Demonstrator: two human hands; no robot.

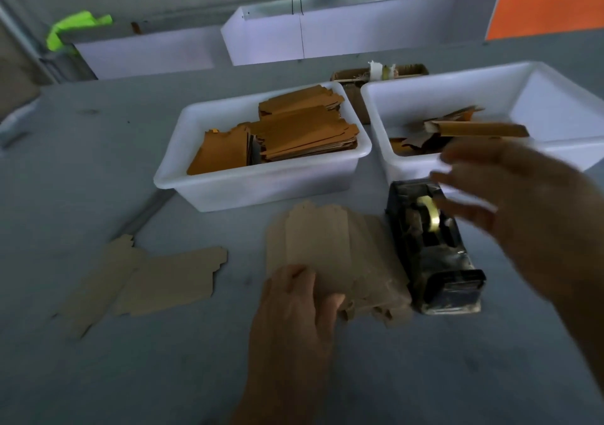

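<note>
The left hand (294,303) rests on the stack of cardboard blanks (353,248). The right hand (523,202), blurred with fingers spread, hovers above the tape dispenser (434,251).

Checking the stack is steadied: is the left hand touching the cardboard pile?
Touching: the head view shows the left hand lying on the cardboard pile at its near edge.

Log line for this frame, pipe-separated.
left hand on cardboard stack, grip unclear | right hand open, blurred, over tape dispenser | white bin behind holds cardboard blanks
</note>
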